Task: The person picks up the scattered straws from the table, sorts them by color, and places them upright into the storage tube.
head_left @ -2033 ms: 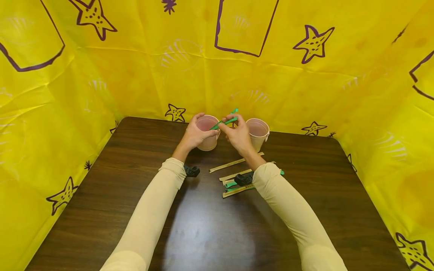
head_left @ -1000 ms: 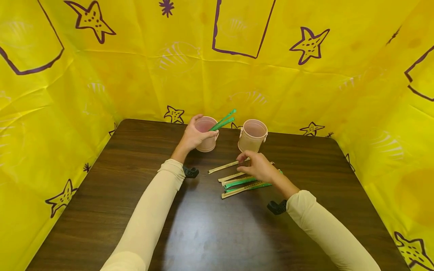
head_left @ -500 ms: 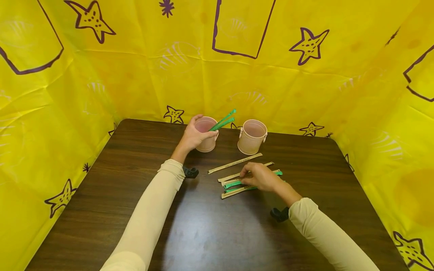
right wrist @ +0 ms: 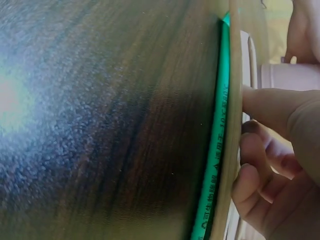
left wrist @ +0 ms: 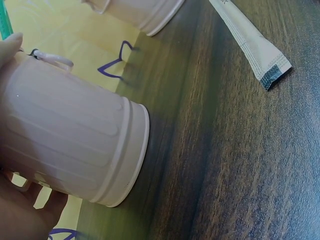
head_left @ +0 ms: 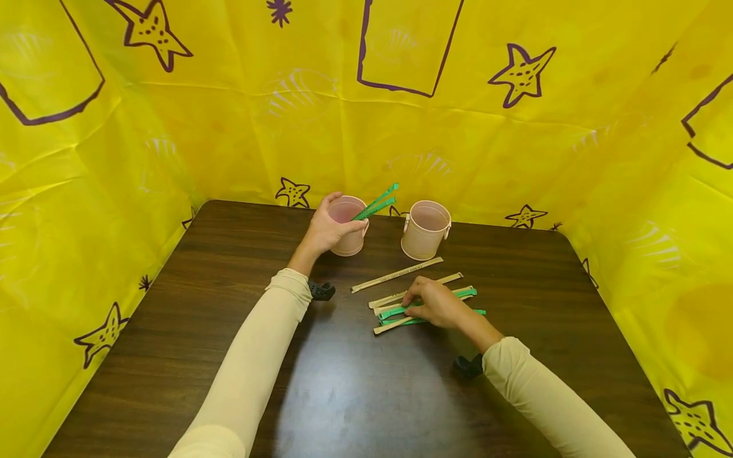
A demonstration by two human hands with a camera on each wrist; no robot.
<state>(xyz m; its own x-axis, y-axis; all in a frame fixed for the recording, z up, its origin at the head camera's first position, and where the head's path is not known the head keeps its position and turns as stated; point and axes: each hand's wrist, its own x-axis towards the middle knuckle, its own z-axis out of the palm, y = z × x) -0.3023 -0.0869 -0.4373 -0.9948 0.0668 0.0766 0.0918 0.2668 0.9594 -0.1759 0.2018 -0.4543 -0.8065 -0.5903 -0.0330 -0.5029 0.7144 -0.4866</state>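
My left hand (head_left: 326,232) grips a pink bucket (head_left: 348,245) at the table's back, its thumb at the rim. Two green wrapped straws (head_left: 378,207) lean out over that rim beside the thumb. In the left wrist view the bucket (left wrist: 75,135) shows ribbed sides and a small handle. My right hand (head_left: 438,304) is at a loose pile of wrapped straws, tan and green. Its thumb and forefinger lie either side of a green straw (head_left: 392,312); whether they pinch it is unclear. In the right wrist view a green straw (right wrist: 217,125) with printed lettering runs beside the fingers.
A second pink bucket (head_left: 425,242) with side handles stands to the right of the first. One tan wrapped straw (head_left: 395,275) lies apart, between the buckets and the pile. The dark wooden table (head_left: 229,280) is backed by yellow cloth (head_left: 343,140) with drawn starfish.
My right hand has left the two green straws at the left bucket and moved down to the pile. Over the last half second it has shifted only slightly. The left hand stays put.
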